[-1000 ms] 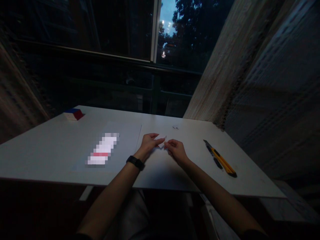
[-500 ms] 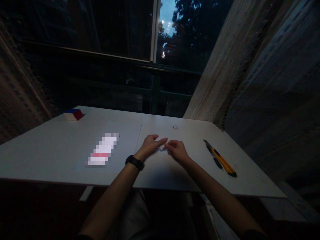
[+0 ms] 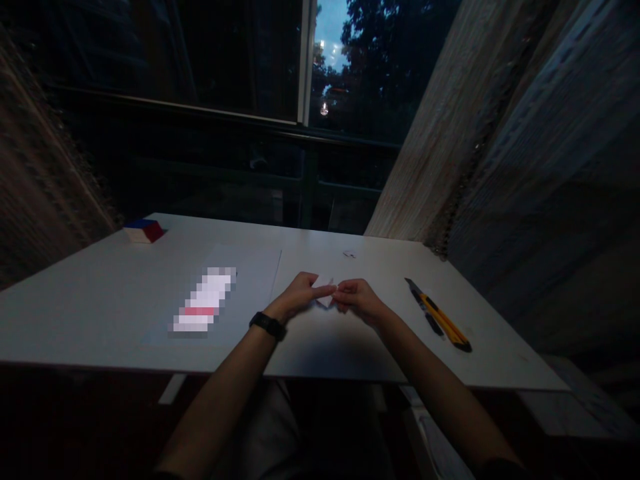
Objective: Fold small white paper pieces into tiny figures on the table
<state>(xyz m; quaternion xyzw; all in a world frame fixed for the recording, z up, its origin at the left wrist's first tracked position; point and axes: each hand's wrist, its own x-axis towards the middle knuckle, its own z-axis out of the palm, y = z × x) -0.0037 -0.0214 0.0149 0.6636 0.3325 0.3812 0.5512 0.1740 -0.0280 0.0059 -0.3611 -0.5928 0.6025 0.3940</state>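
Observation:
Between my two hands, above the middle of the white table, is a small folded piece of white paper [image 3: 325,283]. My left hand [image 3: 299,293] pinches it from the left, thumb stretched across its face; a black band sits on that wrist. From the right, my right hand [image 3: 359,299] grips the paper's right edge between thumb and fingers. Parts of the paper are hidden behind the fingers, and its exact folded shape is hard to make out in the dim light.
A yellow-and-black box cutter [image 3: 447,323] and a dark pen [image 3: 429,317] lie side by side at the right. Left are a paper sheet [image 3: 267,267] and a blurred-out bright rectangle [image 3: 205,300]. A multicoloured block [image 3: 144,231] and a tiny scrap [image 3: 349,254] lie farther back on the table [image 3: 90,300].
The paper has turned up between my hands, so more of its white face shows. Both hands stay in nearly the same place, and the view has shifted slightly.

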